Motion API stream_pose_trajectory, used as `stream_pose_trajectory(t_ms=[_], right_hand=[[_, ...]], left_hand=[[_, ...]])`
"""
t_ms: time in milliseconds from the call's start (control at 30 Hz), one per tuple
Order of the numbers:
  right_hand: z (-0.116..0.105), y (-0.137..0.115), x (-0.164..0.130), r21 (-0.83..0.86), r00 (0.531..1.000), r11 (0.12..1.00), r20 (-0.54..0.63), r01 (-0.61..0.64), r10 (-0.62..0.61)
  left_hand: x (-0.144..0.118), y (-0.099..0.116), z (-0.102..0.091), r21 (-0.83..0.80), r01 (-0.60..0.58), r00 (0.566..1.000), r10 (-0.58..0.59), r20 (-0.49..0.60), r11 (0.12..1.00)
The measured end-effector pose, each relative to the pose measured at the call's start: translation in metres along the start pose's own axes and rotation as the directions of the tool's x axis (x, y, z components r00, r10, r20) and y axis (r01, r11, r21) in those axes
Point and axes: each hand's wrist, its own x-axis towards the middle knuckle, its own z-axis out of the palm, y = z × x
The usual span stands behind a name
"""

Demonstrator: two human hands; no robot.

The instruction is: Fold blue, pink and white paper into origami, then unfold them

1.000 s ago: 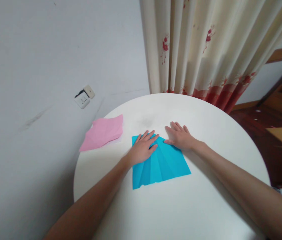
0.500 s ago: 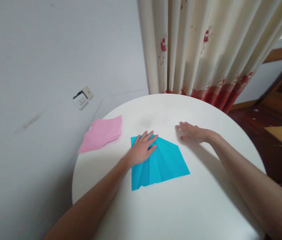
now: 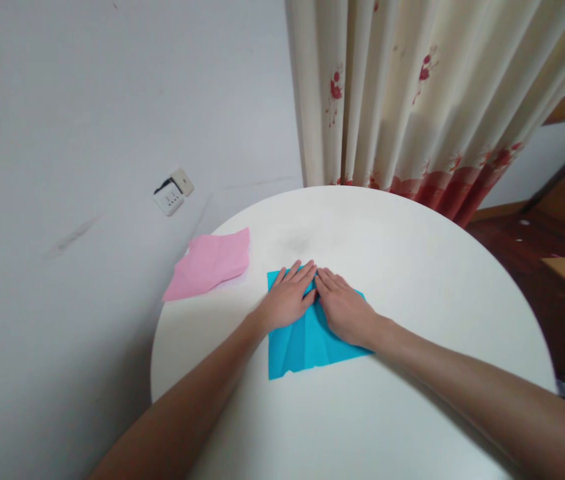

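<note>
Both hands, left hand (image 3: 289, 301) and right hand (image 3: 343, 308), are pressing flat, fingers spread, on creased blue paper (image 3: 307, 337) lying mid-bench (image 3: 412, 267), right of pink paper (image 3: 209, 264); light, flimsy, likely slippery, probably best pinched at edges.

The blue paper (image 3: 307, 340) is thin, matt and sharply creased, and the pink paper (image 3: 209, 263) looks just as matt but softer and crumpled. The round table (image 3: 412, 267) has a smooth white top with a faint sheen, while the curtain (image 3: 412, 100) is soft printed cloth.
</note>
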Motion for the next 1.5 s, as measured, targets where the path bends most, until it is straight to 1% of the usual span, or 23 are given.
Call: stream_pose_trajectory(t_ms=[100, 233, 567, 800, 967, 1033, 1200, 1500], right_hand=[[0.001, 0.004, -0.001, -0.033, 0.999, 0.999, 0.043, 0.029, -0.028], [-0.003, 0.008, 0.0, -0.058, 0.996, 0.997, 0.071, 0.058, -0.053], [-0.007, 0.012, 0.0, -0.04, 0.993, 0.997, 0.098, 0.064, -0.06], [-0.01, 0.013, 0.0, -0.013, 0.993, 0.999, 0.111, 0.036, -0.035], [-0.012, 0.013, 0.0, 0.003, 0.995, 0.999, 0.089, 0.033, -0.033], [-0.013, 0.014, 0.0, 0.01, 0.996, 0.999, 0.088, 0.034, -0.035], [-0.013, 0.015, 0.0, 0.008, 0.995, 0.999, 0.098, 0.034, -0.034], [-0.015, 0.015, -0.001, 0.012, 0.995, 1.0, 0.099, 0.022, -0.023]], left_hand=[[-0.001, -0.002, 0.0, 0.013, 0.019, 1.0, -0.019, -0.002, 1.0], [-0.001, -0.007, 0.0, 0.021, 0.076, 0.997, -0.076, -0.013, 0.997], [-0.001, -0.009, -0.001, 0.004, 0.178, 0.984, -0.178, -0.011, 0.984], [0.001, -0.012, 0.0, -0.051, 0.196, 0.98, -0.198, -0.032, 0.979], [-0.001, -0.009, -0.002, -0.031, 0.138, 0.987, -0.14, -0.084, 0.99], [-0.001, -0.008, -0.003, -0.025, 0.137, 0.987, -0.139, -0.081, 0.99], [-0.001, -0.01, -0.003, -0.053, 0.185, 0.981, -0.188, -0.054, 0.981], [-0.001, -0.01, -0.002, -0.07, 0.191, 0.98, -0.194, -0.046, 0.979]])
